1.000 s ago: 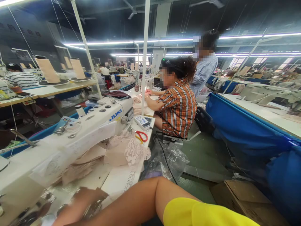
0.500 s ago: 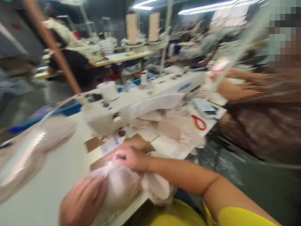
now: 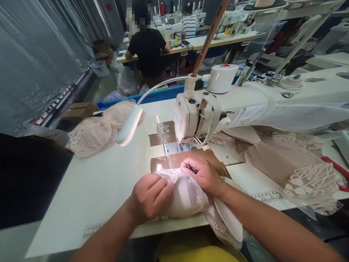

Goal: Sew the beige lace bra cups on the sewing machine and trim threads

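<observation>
A pale pink, lace-edged bra (image 3: 181, 198) lies bunched at the table's front edge, one moulded cup facing up and the other hanging toward my lap. My left hand (image 3: 152, 194) is closed, pinching the bra's lace edge at the left. At the upper right of the same cup, my right hand (image 3: 204, 174) grips the edge with thumb and fingers. A small dark tool (image 3: 191, 168) pokes out of that right hand; most of it is hidden in the fingers. Just beyond both hands stands a white sewing machine (image 3: 188, 116), its needle area above a metal plate (image 3: 174, 148).
Several stacked lace cups (image 3: 94, 134) lie at the left under a lamp (image 3: 128, 125) on a bent neck. More lace pieces (image 3: 311, 182) and red-handled scissors (image 3: 338, 169) are at the right. A person in black (image 3: 149, 51) sits at another machine ahead.
My view has swung left and steadied, so the neighbouring person's arms at the right are out of sight. Both hands still hold the bra near the table's front edge.
</observation>
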A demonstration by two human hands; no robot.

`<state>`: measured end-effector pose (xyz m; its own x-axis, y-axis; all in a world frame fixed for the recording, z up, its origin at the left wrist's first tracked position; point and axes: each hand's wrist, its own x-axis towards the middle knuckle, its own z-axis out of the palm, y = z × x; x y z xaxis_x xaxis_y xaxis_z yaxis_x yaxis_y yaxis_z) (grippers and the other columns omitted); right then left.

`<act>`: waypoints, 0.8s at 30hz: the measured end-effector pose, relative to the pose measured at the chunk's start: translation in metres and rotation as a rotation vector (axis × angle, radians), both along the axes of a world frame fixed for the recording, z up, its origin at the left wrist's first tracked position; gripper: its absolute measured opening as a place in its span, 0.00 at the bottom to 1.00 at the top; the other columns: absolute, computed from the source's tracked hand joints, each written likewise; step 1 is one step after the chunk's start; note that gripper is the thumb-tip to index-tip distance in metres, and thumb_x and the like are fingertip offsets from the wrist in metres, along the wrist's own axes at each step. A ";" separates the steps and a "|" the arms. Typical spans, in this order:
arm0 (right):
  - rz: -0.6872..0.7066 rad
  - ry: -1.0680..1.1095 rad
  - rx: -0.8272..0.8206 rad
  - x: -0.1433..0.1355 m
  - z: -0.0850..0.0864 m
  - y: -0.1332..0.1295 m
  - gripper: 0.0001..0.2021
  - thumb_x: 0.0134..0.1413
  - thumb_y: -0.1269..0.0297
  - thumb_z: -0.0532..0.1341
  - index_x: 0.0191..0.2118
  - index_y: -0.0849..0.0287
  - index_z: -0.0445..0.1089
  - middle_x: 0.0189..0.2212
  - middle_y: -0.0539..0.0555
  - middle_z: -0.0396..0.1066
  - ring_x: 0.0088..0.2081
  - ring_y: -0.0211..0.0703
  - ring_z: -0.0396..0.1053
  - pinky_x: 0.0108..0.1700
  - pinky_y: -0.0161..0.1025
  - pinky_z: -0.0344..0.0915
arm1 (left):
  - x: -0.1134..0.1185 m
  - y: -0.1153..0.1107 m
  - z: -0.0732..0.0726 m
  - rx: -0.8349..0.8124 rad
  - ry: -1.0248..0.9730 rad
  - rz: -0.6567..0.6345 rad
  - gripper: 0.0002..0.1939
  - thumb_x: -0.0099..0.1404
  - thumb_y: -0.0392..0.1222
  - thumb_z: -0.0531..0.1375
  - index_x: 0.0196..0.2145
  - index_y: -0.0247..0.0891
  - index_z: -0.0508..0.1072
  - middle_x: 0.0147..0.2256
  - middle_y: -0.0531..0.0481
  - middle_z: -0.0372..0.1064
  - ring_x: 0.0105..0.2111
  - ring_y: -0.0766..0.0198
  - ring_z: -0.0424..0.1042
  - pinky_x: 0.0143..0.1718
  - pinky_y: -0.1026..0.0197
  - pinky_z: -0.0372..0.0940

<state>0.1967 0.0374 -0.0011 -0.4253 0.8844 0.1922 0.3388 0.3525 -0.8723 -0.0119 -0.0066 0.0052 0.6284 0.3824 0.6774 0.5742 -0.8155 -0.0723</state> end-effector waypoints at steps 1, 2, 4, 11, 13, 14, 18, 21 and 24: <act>-0.004 -0.004 -0.002 0.000 0.000 0.000 0.09 0.57 0.63 0.55 0.27 0.58 0.64 0.22 0.47 0.64 0.25 0.36 0.60 0.29 0.33 0.56 | -0.001 0.000 0.000 0.006 0.003 0.000 0.11 0.57 0.30 0.63 0.39 0.33 0.69 0.25 0.49 0.72 0.25 0.63 0.70 0.29 0.58 0.68; -0.007 -0.005 -0.007 -0.001 0.000 0.000 0.10 0.57 0.62 0.55 0.27 0.58 0.64 0.22 0.47 0.64 0.25 0.36 0.59 0.29 0.33 0.56 | -0.001 -0.001 -0.001 0.012 0.003 0.000 0.11 0.57 0.30 0.63 0.39 0.32 0.69 0.25 0.49 0.72 0.25 0.63 0.70 0.28 0.58 0.67; 0.001 0.010 -0.039 0.000 -0.001 -0.001 0.12 0.58 0.60 0.55 0.26 0.58 0.64 0.22 0.48 0.64 0.26 0.36 0.60 0.30 0.34 0.57 | -0.002 0.000 -0.001 0.021 -0.003 0.001 0.11 0.57 0.30 0.62 0.39 0.32 0.69 0.25 0.48 0.72 0.24 0.63 0.69 0.28 0.57 0.67; 0.129 0.223 -0.254 0.010 0.003 -0.003 0.23 0.56 0.41 0.52 0.35 0.59 0.67 0.24 0.50 0.63 0.21 0.35 0.54 0.24 0.34 0.53 | 0.002 0.003 0.002 0.006 0.017 0.055 0.08 0.59 0.28 0.60 0.36 0.35 0.69 0.22 0.52 0.68 0.22 0.65 0.67 0.26 0.60 0.62; 0.136 0.126 -0.203 0.008 0.005 -0.003 0.20 0.52 0.44 0.58 0.31 0.59 0.67 0.23 0.48 0.60 0.23 0.35 0.55 0.26 0.34 0.53 | 0.004 0.004 0.003 0.000 -0.012 0.073 0.06 0.59 0.28 0.59 0.33 0.37 0.68 0.19 0.55 0.64 0.20 0.66 0.64 0.23 0.61 0.59; 0.132 0.082 -0.175 0.007 0.006 -0.003 0.18 0.52 0.47 0.60 0.28 0.59 0.66 0.22 0.48 0.59 0.24 0.35 0.55 0.26 0.34 0.53 | 0.005 0.005 0.004 -0.022 -0.040 0.085 0.06 0.59 0.28 0.59 0.31 0.37 0.68 0.18 0.55 0.63 0.20 0.66 0.62 0.23 0.62 0.58; 0.124 0.036 -0.140 0.003 0.003 -0.003 0.16 0.55 0.56 0.58 0.22 0.59 0.60 0.20 0.46 0.54 0.25 0.35 0.53 0.27 0.34 0.52 | 0.004 0.012 0.007 -0.304 -0.236 0.129 0.05 0.60 0.32 0.58 0.27 0.39 0.67 0.22 0.53 0.65 0.24 0.65 0.64 0.26 0.62 0.61; 0.166 0.043 -0.185 0.004 0.001 -0.002 0.14 0.56 0.56 0.57 0.25 0.59 0.61 0.22 0.47 0.57 0.27 0.36 0.56 0.30 0.35 0.54 | -0.003 0.022 0.006 -0.595 -0.380 0.084 0.11 0.58 0.40 0.63 0.39 0.38 0.70 0.38 0.44 0.71 0.40 0.57 0.69 0.39 0.55 0.68; 0.219 0.052 -0.192 0.005 0.001 -0.001 0.13 0.56 0.57 0.57 0.25 0.59 0.60 0.23 0.47 0.56 0.27 0.36 0.55 0.30 0.34 0.53 | -0.007 0.030 0.003 -0.891 -0.437 0.009 0.32 0.52 0.46 0.68 0.53 0.38 0.66 0.51 0.39 0.66 0.51 0.51 0.65 0.50 0.51 0.65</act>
<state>0.2020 0.0361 -0.0002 -0.6042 0.7948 0.0568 0.2261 0.2393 -0.9442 -0.0186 0.0237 0.0079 0.3863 0.8682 0.3115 0.4109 -0.4643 0.7846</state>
